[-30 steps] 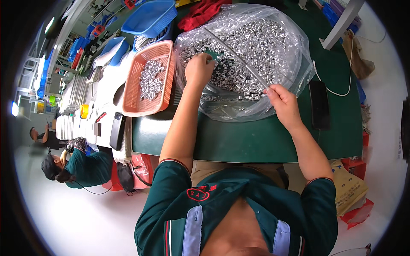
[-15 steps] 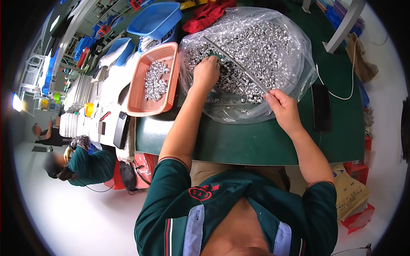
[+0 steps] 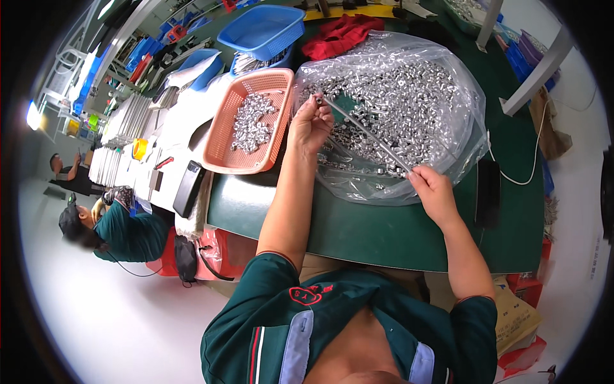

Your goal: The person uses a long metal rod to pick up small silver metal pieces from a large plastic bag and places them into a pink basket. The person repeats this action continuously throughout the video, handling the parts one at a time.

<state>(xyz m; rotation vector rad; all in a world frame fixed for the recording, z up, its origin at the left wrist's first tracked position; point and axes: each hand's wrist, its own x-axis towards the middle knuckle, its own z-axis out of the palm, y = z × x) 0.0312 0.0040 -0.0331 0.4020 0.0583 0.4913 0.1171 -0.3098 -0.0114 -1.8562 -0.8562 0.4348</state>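
Note:
My right hand [image 3: 433,194] grips the lower end of a long thin metal rod [image 3: 369,134], which slants up to the left across a clear plastic bag [image 3: 390,193]. At the rod's far end my left hand [image 3: 311,127] pinches a small metal sleeve [image 3: 319,100] between thumb and fingertips, its palm turned up. Whether the sleeve touches the rod I cannot tell. The bag lies spread open under both hands, with a heap of small shiny metal pieces [image 3: 435,96] in it. Left of my left hand stands a pink perforated basket [image 3: 216,150] with a smaller heap of such pieces.
Behind the basket are stacked blue bins [image 3: 256,38], and a red cloth [image 3: 342,35] lies beside them. A black phone [image 3: 488,185] and white cable [image 3: 511,182] are on the green table [image 3: 377,237] to the right. A seated co-worker [image 3: 137,230] is at the left.
My left hand has come up out of the metal pieces to the rod's far end, now pinching a sleeve. My right hand still holds the rod. The whole view has shifted slightly.

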